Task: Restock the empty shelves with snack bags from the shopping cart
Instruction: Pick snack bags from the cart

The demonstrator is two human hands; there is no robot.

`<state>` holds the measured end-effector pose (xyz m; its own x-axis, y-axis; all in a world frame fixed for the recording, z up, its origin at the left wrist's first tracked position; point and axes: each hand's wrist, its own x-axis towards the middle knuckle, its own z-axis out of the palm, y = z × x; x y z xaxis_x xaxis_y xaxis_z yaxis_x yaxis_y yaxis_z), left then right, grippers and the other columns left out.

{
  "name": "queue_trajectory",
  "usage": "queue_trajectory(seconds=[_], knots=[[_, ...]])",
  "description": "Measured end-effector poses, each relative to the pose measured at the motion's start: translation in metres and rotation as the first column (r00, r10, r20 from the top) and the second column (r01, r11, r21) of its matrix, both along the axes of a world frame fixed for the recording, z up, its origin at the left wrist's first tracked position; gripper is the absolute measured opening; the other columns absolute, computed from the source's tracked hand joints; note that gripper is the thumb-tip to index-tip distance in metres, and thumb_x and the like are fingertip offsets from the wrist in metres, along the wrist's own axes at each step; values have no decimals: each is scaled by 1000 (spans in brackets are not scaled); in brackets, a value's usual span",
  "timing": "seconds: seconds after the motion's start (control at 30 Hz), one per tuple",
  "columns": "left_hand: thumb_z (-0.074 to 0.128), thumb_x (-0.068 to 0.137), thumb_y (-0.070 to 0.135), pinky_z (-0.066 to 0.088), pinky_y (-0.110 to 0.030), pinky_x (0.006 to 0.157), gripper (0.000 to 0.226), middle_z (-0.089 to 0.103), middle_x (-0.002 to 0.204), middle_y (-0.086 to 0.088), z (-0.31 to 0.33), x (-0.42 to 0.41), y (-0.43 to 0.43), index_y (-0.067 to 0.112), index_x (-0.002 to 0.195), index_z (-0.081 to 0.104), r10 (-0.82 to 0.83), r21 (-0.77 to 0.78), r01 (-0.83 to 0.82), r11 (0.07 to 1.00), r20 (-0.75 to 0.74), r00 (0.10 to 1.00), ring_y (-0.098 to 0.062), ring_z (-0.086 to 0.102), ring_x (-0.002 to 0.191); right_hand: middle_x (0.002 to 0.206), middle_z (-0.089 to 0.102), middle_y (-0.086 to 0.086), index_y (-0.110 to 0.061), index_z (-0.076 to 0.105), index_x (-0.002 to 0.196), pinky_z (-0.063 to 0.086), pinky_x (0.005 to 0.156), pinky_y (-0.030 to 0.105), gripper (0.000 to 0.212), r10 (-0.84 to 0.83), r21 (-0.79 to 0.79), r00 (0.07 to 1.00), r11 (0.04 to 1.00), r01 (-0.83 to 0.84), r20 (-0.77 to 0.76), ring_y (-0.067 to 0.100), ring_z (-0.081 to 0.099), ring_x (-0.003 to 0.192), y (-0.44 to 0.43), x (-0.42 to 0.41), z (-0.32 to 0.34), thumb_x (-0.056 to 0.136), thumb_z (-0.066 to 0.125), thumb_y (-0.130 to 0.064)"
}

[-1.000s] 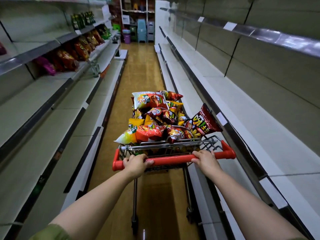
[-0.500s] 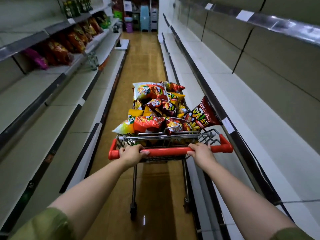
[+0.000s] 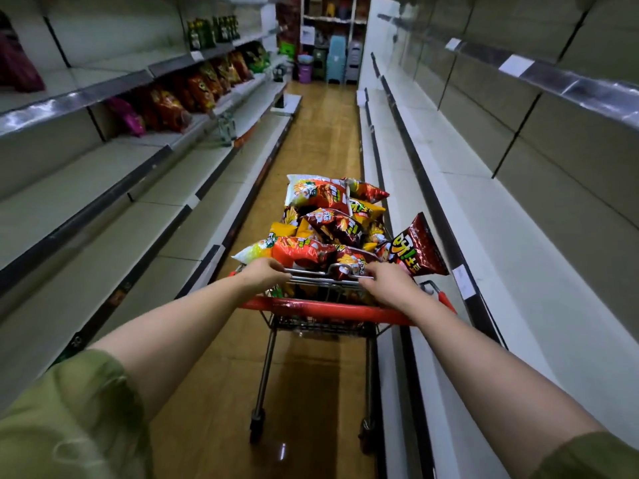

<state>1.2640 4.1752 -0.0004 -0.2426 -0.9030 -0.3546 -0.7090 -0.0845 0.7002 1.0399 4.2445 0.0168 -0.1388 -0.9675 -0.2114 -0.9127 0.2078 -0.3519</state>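
Two green sleeves [image 3: 69, 409] at the bottom edge, with bare forearms reaching forward.
Left hand [image 3: 264, 273]: past the red handle [image 3: 321, 310], fingers bent over the back wire rim of the cart [image 3: 311, 281], just beside an orange-red bag [image 3: 301, 252].
Right hand [image 3: 387, 283]: at the same rim, fingertips against a dark red bag [image 3: 356, 262].
Grip of either hand (seen from behind, fingertips hidden): cannot tell whether it is clamped on wire, on a bag, or merely resting.
Cart: one, standing on the brown floor [image 3: 311, 150] in the aisle, close beside the right-hand shelves [image 3: 484, 209].
Snack bags [image 3: 325, 216]: a heap in the cart, piled above its rim, in red, orange and yellow. One maroon bag [image 3: 416, 248] leans out over the right side.
Right-hand shelves: several tiers of pale boards, with white tags on the edges.
Left-hand shelves [image 3: 86, 202]: pale tiers. Farther along is a row of shelved bags [image 3: 197, 88], with green bottles [image 3: 211, 31] one tier above.
Far end: stacked stools [image 3: 337, 58] and a purple bucket [image 3: 304, 71].
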Motion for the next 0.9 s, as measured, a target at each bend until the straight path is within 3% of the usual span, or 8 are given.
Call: queue_trajectory(seconds=[0.07,0.13,0.3,0.37,0.47,0.67,0.77,0.9], knots=[[59,92,22,43,-27,84,36,60,122,-10,10,-3,-5,5,124,58,26,-53,-27,998,-31,999,-19,55,105,128,58,10,-12,44,139,47,80,31,48,33,-65,998,997,-29,54,22,60,101,-17,9,14,97,47,-33],[60,91,22,45,-29,84,35,60,116,-9,20,-3,-10,7,122,59,56,-92,-62,994,-65,996,-18,55,100,126,59,11,-11,43,139,48,78,30,48,78,-108,992,992,-67,96,21,62,93,-35,22,24,97,47,-32],[65,88,19,47,-38,98,34,63,119,-11,38,10,-37,7,119,60,172,-172,-203,964,-180,969,-23,60,107,135,53,13,-8,46,137,42,97,34,47,158,-162,979,977,-136,129,27,51,121,-86,54,28,95,52,-29],[65,88,16,49,-32,90,30,64,114,-11,41,14,-47,7,116,62,200,-180,-243,953,-227,953,-21,61,100,137,50,14,-8,44,138,39,100,34,54,178,-169,978,973,-158,109,28,47,125,-104,63,21,92,57,-31],[64,89,14,44,-29,75,26,64,109,-13,38,22,-65,5,113,62,219,-168,-259,951,-221,950,-22,59,91,143,39,16,-11,32,144,35,107,38,72,223,-96,971,972,-215,82,31,40,130,-132,78,2,85,65,-36],[63,89,14,41,-24,77,28,62,103,-8,19,32,-106,5,116,61,209,-108,-231,967,-180,961,-17,55,92,156,12,14,-26,7,151,18,113,54,110,348,225,928,922,-314,-130,36,13,143,-164,85,-41,69,74,-54],[64,88,17,46,-28,86,28,64,109,-10,11,34,-124,7,115,62,183,-92,-198,976,-153,971,-21,59,100,156,16,11,-28,8,150,28,111,53,108,364,249,921,913,-323,-140,34,16,142,-175,82,-50,69,77,-49],[65,88,16,46,-31,90,27,64,109,-10,7,33,-146,7,113,62,154,-86,-168,982,-149,977,-20,58,97,148,36,6,-30,23,147,39,104,45,95,334,212,939,927,-310,-87,29,36,134,-185,75,-37,71,78,-42]])
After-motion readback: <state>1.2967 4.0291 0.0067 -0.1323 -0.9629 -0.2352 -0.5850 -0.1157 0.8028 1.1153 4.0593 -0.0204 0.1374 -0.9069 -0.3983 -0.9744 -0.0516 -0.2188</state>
